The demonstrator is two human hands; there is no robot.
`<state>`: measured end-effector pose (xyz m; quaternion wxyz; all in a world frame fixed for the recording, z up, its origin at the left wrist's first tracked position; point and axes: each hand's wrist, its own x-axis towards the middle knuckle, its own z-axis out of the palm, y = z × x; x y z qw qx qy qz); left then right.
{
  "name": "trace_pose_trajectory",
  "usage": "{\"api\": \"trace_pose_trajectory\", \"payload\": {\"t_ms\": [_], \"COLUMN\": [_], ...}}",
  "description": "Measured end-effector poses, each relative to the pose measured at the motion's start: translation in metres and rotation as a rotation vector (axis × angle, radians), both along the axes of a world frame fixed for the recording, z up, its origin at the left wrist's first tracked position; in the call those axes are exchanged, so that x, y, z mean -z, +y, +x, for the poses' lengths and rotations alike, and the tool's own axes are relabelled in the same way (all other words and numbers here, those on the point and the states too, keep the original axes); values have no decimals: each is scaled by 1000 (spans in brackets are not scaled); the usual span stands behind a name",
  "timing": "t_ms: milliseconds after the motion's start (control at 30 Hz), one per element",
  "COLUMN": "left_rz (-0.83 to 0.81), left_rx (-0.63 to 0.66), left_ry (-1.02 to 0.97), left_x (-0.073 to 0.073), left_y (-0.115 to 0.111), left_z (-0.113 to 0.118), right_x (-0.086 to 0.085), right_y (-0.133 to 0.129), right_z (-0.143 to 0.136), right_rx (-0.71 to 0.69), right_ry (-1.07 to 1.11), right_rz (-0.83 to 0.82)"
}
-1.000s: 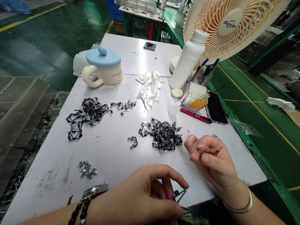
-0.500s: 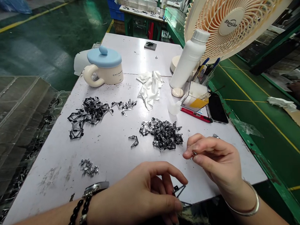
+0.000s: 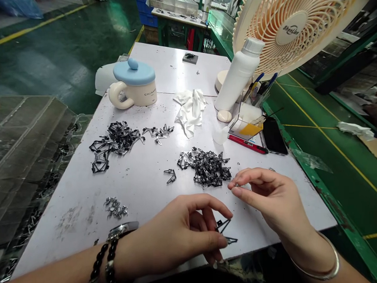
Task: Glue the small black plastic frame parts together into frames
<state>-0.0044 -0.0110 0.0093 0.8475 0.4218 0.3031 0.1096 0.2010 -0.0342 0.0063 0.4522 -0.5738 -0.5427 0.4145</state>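
My left hand (image 3: pixel 191 230) holds a black angular frame part (image 3: pixel 224 231) between thumb and fingers, just above the table's front edge. To its right, my right hand (image 3: pixel 267 194) pinches a tiny metal piece (image 3: pixel 237 185), mostly covered by the fingertips. Just beyond the hands lies a pile of black frame parts (image 3: pixel 208 167), with a single part (image 3: pixel 170 175) left of it. Another black pile (image 3: pixel 120 139) sits farther left, beside a few loose parts (image 3: pixel 159 132). Small silver pieces (image 3: pixel 115 207) form a heap beyond my left wrist.
Across the white table (image 3: pixel 146 159) stand a lidded mug (image 3: pixel 143 91), a white cloth (image 3: pixel 190 110), a white bottle (image 3: pixel 238 73), a pen holder (image 3: pixel 246 121), a red cutter (image 3: pixel 247 144), a phone (image 3: pixel 273 136) and a small grey block (image 3: pixel 190 59). A fan (image 3: pixel 296 28) leans in at the right.
My left hand has risen slightly with the black part, which shows more fully. My right fingertips have shifted a little up and left, nearer the black pile. The view has moved slightly.
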Motion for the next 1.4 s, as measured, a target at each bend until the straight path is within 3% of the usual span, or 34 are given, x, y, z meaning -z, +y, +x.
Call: {"api": "trace_pose_trajectory", "payload": {"t_ms": [400,667,1000,1200,1400], "left_rz": [17,157,193,164,156], "left_rx": [-13,-114,-115,-104,-157], "left_ry": [21,59,56,46,56], "left_x": [1,2,2,1,-1], "left_y": [1,0,0,0,-2], "left_z": [-1,-1,-1,-1,-1], "right_x": [-3,-4,-9,-10,-16], "right_y": [0,-2,-5,-9,-11], "right_z": [2,5,1,0,-3], "right_rx": [-174,-194,-230,-155,-213], "right_ry": [-76,-119,-272,-193,-107], "right_rz": [61,105,224,194,158]}}
